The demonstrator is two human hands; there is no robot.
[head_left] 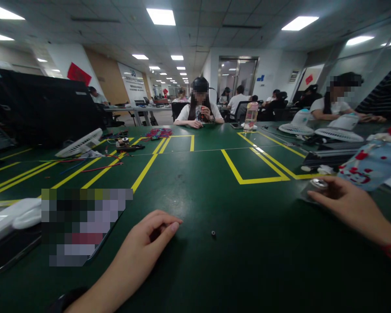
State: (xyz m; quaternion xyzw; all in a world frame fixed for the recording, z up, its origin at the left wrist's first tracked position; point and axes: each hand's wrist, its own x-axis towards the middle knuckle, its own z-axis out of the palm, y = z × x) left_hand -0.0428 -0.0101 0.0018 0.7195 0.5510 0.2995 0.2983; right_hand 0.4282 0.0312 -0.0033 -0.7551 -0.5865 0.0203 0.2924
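Small part (213, 234) lies right of my pressed-together left hand (151, 234), farther from my right hand (353, 200), which pinches a metal piece (319, 183).

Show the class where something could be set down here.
Green tabletop is bare between the small black cylindrical piece and the yellow tape outline, and from that piece rightward to the right hand. Crowded: left, around the white plastic fan and red wires; right, around the pale-blue patterned object.
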